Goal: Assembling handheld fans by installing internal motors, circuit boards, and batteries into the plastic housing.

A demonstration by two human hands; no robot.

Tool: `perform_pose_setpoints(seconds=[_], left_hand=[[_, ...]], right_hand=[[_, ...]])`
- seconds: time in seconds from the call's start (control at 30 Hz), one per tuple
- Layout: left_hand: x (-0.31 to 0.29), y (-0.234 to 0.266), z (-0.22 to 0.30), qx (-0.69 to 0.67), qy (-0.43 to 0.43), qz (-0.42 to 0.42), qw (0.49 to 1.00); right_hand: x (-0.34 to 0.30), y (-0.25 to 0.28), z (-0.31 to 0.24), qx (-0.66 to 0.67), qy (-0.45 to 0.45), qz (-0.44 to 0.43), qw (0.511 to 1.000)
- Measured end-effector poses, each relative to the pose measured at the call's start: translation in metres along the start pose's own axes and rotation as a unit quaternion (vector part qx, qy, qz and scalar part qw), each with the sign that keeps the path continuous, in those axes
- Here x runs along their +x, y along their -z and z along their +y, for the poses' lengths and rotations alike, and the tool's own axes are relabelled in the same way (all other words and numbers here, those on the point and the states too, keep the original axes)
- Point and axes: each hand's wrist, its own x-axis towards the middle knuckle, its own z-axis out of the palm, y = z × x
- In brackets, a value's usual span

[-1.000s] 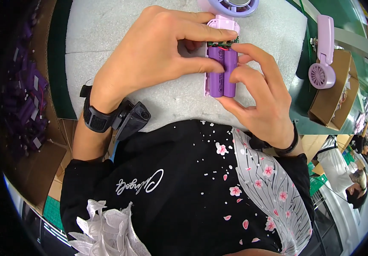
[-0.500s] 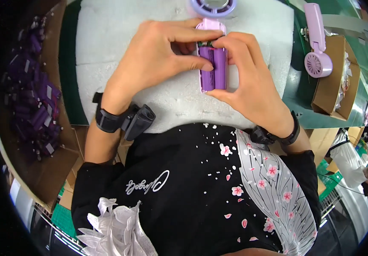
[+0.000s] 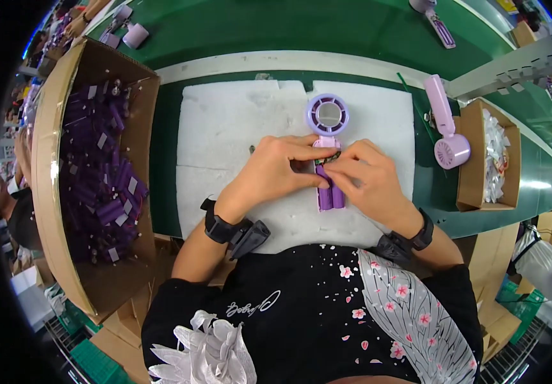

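A pale purple handheld fan (image 3: 326, 142) lies on the white foam pad, its round head pointing away from me and its handle open. Two purple battery cells (image 3: 331, 197) sit side by side in the handle, and a small green circuit board (image 3: 328, 159) shows above them. My left hand (image 3: 277, 168) grips the handle from the left, index finger across its upper part and thumb on the cells. Over the board's right side, my right hand (image 3: 367, 178) has its thumb and fingertips pinched together; what is between them is too small to make out.
A cardboard box (image 3: 151, 96) of purple wired battery cells stands left of the foam pad (image 3: 225, 121). To the right are another pink-purple fan (image 3: 452, 151) and a small carton (image 3: 511, 173) of white parts. More fan pieces (image 3: 136, 36) lie across the green bench (image 3: 276, 32).
The view has shifted, showing more of the far bench. My right fingers have drawn together at the board, and the right thumb has left the handle's lower end. My left hand keeps its hold.
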Motion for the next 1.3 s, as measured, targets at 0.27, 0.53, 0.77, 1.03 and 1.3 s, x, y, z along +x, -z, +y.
perform_pose_setpoints(seconds=[0.27, 0.53, 0.77, 1.03, 1.3], left_hand=[[-0.010, 0.001, -0.014, 0.029, -0.065, 0.048, 0.996], [-0.003, -0.011, -0.007, -0.011, -0.114, 0.081, 0.990], [-0.003, 0.004, -0.017, 0.053, -0.046, 0.193, 0.979], [-0.005, 0.011, -0.031, 0.005, 0.007, 0.215, 0.976], [0.020, 0.090, -0.023, -0.089, 0.016, 0.374, 0.923]], right_hand=[[-0.002, 0.010, -0.022, -0.085, 0.080, -0.099, 0.988], [-0.012, 0.018, -0.023, -0.148, 0.055, -0.132, 0.979], [0.066, 0.014, 0.021, -0.220, 0.005, 0.054, 0.974], [-0.005, 0.007, -0.005, -0.038, 0.054, -0.209, 0.976], [-0.021, -0.011, -0.002, -0.137, 0.158, -0.192, 0.959]])
